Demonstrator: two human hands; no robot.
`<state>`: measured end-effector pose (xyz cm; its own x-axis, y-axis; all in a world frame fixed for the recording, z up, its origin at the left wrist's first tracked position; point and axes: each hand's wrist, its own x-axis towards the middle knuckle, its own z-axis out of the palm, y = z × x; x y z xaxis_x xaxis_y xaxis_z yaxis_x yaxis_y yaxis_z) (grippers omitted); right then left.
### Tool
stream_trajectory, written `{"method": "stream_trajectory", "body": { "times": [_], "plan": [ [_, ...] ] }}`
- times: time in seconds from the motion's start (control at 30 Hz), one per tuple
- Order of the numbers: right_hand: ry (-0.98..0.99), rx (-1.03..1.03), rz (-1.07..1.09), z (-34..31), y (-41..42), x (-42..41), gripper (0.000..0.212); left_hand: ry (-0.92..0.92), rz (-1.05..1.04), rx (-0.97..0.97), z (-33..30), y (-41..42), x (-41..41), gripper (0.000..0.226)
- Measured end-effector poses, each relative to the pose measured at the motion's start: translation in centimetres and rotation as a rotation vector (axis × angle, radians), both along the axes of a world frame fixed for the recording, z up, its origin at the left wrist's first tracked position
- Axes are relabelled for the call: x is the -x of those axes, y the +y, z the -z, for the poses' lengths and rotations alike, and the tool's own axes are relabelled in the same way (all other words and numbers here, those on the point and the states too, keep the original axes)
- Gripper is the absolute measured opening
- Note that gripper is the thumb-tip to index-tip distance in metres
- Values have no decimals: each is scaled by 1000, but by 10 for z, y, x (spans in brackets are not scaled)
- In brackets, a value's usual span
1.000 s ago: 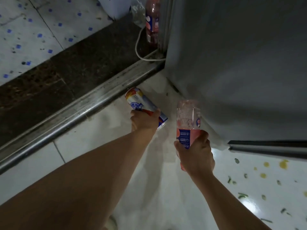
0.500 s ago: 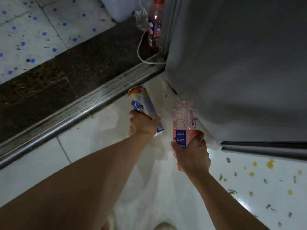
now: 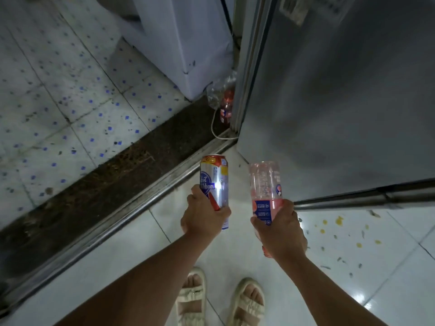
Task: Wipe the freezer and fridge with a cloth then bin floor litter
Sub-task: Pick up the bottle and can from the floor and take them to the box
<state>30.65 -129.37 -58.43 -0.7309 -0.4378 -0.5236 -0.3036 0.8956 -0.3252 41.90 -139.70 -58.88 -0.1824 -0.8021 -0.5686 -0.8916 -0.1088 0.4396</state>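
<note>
Now we hold litter above the floor beside the fridge (image 3: pixel 341 102). Our left hand (image 3: pixel 203 218) grips a can (image 3: pixel 214 182); our right hand (image 3: pixel 281 230) grips a bottle (image 3: pixel 264 184).

Can (image 3: pixel 215 184), pink-liquid bottle (image 3: pixel 266 191) held upright beside grey fridge (image 3: pixel 341 102).

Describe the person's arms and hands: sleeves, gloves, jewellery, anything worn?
Both forearms are bare right to the frame edge, so no sleeves show. The left hand and right hand have no gloves, and no rings, watch or wristband show. The only worn items in view are cream strapped sandals on the feet.
</note>
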Motion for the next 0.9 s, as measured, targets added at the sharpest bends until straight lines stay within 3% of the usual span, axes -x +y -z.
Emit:
{"method": "stream_trajectory", "body": {
  "times": [0.27,0.5,0.9],
  "plan": [
    [4,0,148,-157,32,-24,78,71,154,29,-163,24,-16,85],
    [7,48,321,-247,102,-18,72,63,363,90,-254,75,-3,87],
    [102,176,569,-358,336,51,72,168,642,166,-360,274,98,81]
  ]
}}
